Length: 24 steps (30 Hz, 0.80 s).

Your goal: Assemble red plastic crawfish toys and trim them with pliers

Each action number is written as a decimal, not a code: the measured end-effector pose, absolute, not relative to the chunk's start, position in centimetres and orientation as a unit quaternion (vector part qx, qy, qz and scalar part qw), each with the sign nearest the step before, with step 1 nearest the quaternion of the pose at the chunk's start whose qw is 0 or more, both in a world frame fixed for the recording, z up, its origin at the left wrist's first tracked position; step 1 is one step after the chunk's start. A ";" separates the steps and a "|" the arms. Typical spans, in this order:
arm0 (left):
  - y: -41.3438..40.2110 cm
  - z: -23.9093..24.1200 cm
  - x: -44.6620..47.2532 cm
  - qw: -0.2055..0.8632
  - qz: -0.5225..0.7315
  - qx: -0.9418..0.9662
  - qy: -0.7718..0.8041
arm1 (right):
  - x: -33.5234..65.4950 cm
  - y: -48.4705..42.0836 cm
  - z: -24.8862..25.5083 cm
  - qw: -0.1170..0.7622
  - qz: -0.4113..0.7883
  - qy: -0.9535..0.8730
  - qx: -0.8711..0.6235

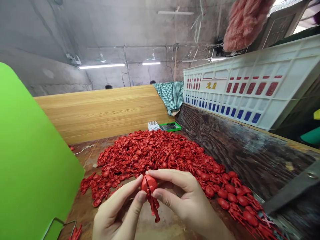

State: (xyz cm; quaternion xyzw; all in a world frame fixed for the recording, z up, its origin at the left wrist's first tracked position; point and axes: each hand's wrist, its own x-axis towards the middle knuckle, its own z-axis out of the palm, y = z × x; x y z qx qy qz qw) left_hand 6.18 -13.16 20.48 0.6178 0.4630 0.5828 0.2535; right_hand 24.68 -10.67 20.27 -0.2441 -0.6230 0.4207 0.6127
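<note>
Between the fingertips of both hands is a red plastic toy figure (149, 184) with a round head and a thin body hanging below. A dark gap runs down the round part, between its two halves. My left hand (120, 208) pinches it from the left with thumb and forefinger. From the right, my right hand (181, 196) grips it the same way. Behind the hands spreads a big pile of red plastic parts (152, 150), many of them cupped halves. Along the right lie rounder red figures (232, 195) with thin limbs.
A bright green panel (30, 160) stands at the left, with a bent metal wire (58, 221) by its foot. At the right a dark wooden board (225, 133) carries a white crate (230, 86). A green-rimmed tray (171, 127) and a small white box (153, 125) sit behind the pile.
</note>
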 end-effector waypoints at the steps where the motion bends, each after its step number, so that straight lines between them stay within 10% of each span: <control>1: -13.2 20.5 6.2 0.254 0.586 0.615 0.463 | 24.7 -10.6 20.3 0.612 0.415 -0.629 -0.241; 24: -13.0 21.1 5.8 0.359 0.552 0.601 0.453 | 24.8 -10.3 19.7 0.594 0.369 -0.667 -0.258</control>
